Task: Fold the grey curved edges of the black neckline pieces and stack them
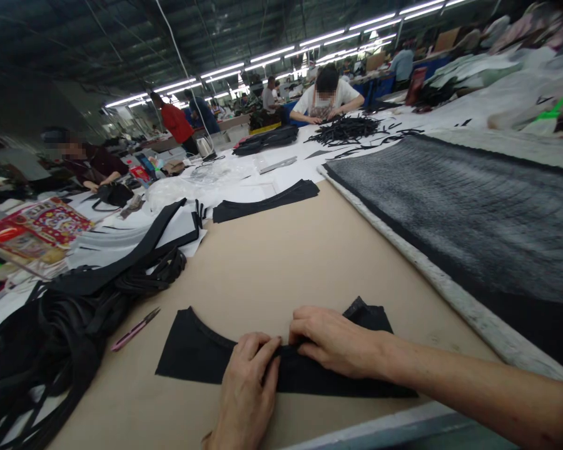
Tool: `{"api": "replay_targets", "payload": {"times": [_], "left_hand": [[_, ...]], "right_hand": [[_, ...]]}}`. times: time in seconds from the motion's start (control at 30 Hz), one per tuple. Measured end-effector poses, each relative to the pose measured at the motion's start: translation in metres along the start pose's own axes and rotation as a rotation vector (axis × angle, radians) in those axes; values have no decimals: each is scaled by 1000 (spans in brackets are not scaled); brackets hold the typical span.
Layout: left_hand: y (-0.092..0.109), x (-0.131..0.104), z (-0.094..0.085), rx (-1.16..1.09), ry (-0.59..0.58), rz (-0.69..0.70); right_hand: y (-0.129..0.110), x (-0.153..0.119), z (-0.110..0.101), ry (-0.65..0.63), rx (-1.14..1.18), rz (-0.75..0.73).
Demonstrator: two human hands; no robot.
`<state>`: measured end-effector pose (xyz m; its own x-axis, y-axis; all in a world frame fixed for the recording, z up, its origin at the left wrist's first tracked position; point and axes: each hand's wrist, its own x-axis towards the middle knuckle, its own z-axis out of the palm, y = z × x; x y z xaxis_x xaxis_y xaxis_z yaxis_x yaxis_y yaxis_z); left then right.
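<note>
A black fabric piece (pixel 192 350) with a curved upper edge lies flat on the tan work surface (pixel 263 262) in front of me. My left hand (pixel 251 381) presses on its middle, thumb and fingers pinching the curved edge. Just to the right, my right hand (pixel 331 340) grips the same edge with curled fingers. Along that edge runs a narrow folded band. The right end of the fabric has a corner turned up. Pink-handled thread snips (pixel 135 329) rest on the surface to the left of the fabric.
Black fabric strips (pixel 75 325) are heaped at the left. Farther back lies a stack of curved black pieces (pixel 265 201). A padded board with dark cloth (pixel 455 212) stands along the right. Across the table, a person (pixel 328 97) handles a pile of black strips (pixel 347 129).
</note>
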<state>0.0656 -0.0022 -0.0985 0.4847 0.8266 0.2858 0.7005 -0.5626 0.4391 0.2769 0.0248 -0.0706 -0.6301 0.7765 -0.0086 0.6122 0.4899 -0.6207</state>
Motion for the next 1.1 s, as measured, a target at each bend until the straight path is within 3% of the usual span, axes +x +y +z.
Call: {"api": "replay_targets", "payload": {"times": [0.13, 0.27, 0.83, 1.1], "left_hand": [[10, 6, 10, -27, -15, -6], [12, -3, 14, 45, -26, 40], [13, -14, 14, 304, -84, 183], [7, -19, 25, 397, 52, 241]], "right_hand": [[2, 1, 0, 0, -19, -15], [8, -3, 1, 14, -13, -52], [22, -24, -12, 11, -83, -196], [28, -31, -19, -1, -129, -235]]}}
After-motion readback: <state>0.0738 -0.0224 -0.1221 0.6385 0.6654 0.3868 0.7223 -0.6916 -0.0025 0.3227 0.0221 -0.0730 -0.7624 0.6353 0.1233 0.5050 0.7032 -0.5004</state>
